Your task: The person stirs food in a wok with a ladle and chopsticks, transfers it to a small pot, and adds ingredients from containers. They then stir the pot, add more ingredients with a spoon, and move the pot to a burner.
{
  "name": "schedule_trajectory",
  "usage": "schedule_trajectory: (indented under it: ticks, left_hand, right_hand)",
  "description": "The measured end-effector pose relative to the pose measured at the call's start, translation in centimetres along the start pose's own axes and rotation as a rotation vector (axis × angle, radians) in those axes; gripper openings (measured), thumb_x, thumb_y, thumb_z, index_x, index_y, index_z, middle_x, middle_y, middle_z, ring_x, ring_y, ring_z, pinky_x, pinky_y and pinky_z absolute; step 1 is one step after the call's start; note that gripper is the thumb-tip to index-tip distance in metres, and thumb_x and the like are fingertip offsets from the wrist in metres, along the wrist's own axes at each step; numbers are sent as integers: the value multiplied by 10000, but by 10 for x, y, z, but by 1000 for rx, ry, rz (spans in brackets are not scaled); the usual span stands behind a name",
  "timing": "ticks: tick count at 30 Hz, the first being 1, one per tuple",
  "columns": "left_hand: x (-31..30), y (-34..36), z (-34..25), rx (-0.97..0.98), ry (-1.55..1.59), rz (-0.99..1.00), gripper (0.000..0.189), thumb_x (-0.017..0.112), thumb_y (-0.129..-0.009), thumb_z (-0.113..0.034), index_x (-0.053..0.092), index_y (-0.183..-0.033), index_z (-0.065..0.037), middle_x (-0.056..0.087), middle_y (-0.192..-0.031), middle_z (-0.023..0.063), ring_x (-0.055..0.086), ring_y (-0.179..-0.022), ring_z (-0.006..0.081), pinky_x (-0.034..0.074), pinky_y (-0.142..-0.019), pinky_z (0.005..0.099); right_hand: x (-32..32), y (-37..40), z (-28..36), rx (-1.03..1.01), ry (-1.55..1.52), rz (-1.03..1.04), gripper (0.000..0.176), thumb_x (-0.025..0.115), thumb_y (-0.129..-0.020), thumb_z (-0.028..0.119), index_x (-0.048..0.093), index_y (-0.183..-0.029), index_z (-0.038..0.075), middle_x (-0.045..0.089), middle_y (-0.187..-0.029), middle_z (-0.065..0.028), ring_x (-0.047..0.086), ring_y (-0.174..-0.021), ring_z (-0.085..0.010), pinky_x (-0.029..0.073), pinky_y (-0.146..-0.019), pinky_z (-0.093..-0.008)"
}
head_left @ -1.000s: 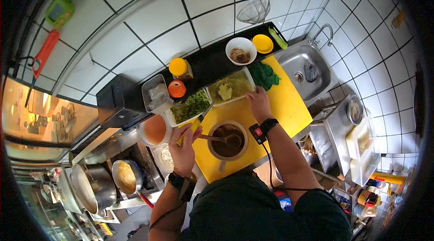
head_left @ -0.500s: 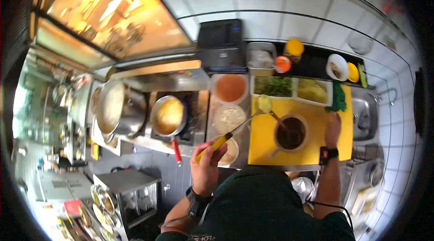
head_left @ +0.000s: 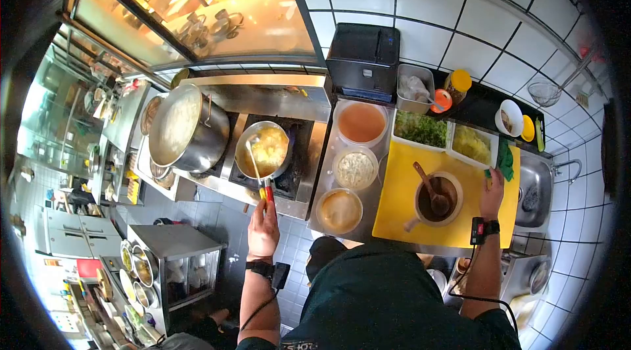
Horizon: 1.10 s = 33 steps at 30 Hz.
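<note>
My left hand (head_left: 263, 226) grips the yellow handle of a long metal spoon (head_left: 254, 159). The spoon's bowl reaches into a small saucepan (head_left: 266, 148) of yellow food on the stove. The pan's red handle points toward my hand. My right hand (head_left: 491, 191) lies flat, holding nothing, on the right edge of the yellow cutting board (head_left: 401, 209), beside a green cloth (head_left: 505, 159). Between my hands on the board stands a brown bowl (head_left: 439, 200) with a wooden spoon in it.
A large steel pot (head_left: 185, 128) stands left of the saucepan. Round tubs of orange sauce (head_left: 360, 122), white mix (head_left: 355, 167) and tan sauce (head_left: 339, 210) sit between stove and board. Trays of chopped herbs (head_left: 420, 130) and yellow-green food (head_left: 472, 143) lie behind. A sink (head_left: 536, 192) is at right.
My left hand has swung the spoon left, from over the cutting board to the saucepan on the stove. The view has turned left. My right hand has stayed on the board's right edge.
</note>
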<state>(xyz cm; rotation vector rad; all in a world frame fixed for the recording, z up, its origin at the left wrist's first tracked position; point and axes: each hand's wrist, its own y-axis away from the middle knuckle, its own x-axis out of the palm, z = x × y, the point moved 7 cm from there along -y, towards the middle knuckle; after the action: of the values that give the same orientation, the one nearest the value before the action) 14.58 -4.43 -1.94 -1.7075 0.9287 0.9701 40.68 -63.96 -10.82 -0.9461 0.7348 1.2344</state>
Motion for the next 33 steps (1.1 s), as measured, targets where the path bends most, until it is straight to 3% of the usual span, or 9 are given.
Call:
schedule_trajectory:
  ticks: [5, 7, 11, 13, 16, 18, 26, 29, 33]
  left_hand:
    - [-8, 9, 9, 41, -25, 49, 393, 607, -814, 34, 624, -1206, 10, 596, -1212, 226, 646, -1017, 382, 567, -808, 425]
    - [-31, 0, -11, -54, 94, 11, 430, 590, -804, 75, 619, -1228, 11, 613, -1186, 229, 653, -1020, 392, 564, -835, 402]
    - [-55, -23, -82, 177, 169, -51, 334, 618, -841, 90, 654, -1166, 24, 644, -1140, 230, 687, -931, 346, 572, -787, 362]
    - [-42, -31, -112, 203, 400, 28, 272, 633, -827, 96, 685, -1084, 26, 655, -1130, 222, 694, -931, 336, 576, -788, 360]
    - [4, -55, -169, 371, 528, 239, 304, 668, -809, 45, 673, -1111, 3, 643, -1160, 203, 690, -952, 340, 574, -820, 362]
    - [25, -75, -214, 562, 507, 303, 377, 682, -792, 9, 646, -1167, -15, 629, -1183, 186, 674, -988, 350, 575, -817, 376]
    - [126, -108, -298, 736, 328, 430, 88, 576, -861, -81, 547, -921, -23, 542, -835, 150, 619, -659, 319, 542, -566, 416]
    - [103, -121, -338, 686, 390, 345, 108, 615, -841, -102, 541, -881, -34, 546, -827, 149, 613, -645, 326, 536, -558, 414]
    - [101, -138, -361, 568, 521, 282, 105, 642, -835, -85, 551, -832, -32, 553, -761, 162, 609, -676, 355, 525, -594, 452]
  right_hand:
    - [-1, -1, 6, -65, -41, -77, 416, 595, -935, 97, 544, -1345, 44, 507, -1394, -224, 463, -1303, -399, 375, -1103, -457]
    - [7, 5, -9, -213, 126, -132, 394, 593, -919, 88, 568, -1308, 29, 525, -1368, -215, 491, -1268, -386, 404, -1077, -447]
    - [3, -1, 42, -166, -34, -7, 371, 584, -861, 37, 621, -1230, 14, 599, -1284, -200, 538, -1210, -372, 446, -1037, -457]
    - [10, -7, 72, -247, -91, 33, 340, 585, -879, 57, 633, -1213, 11, 620, -1254, -191, 555, -1179, -381, 455, -1025, -459]
    - [23, -16, 107, -318, -175, 14, 303, 600, -866, 19, 655, -1164, 22, 639, -1208, -172, 597, -1108, -372, 500, -949, -434]
    - [47, -23, 120, -317, -176, 201, 326, 554, -920, 64, 618, -1236, 10, 602, -1273, -200, 552, -1169, -394, 477, -993, -461]
    - [99, -45, 129, -374, 5, 308, 284, 526, -909, 93, 633, -1148, -17, 611, -1220, -190, 599, -1079, -398, 506, -934, -470]
    - [108, -49, 126, -293, -40, 355, 216, 529, -867, 74, 637, -1033, -12, 620, -1125, -189, 616, -1019, -390, 523, -885, -471]
    - [103, -50, 126, -317, -100, 213, 117, 564, -821, 46, 638, -906, 18, 623, -987, -157, 623, -956, -357, 544, -809, -455]
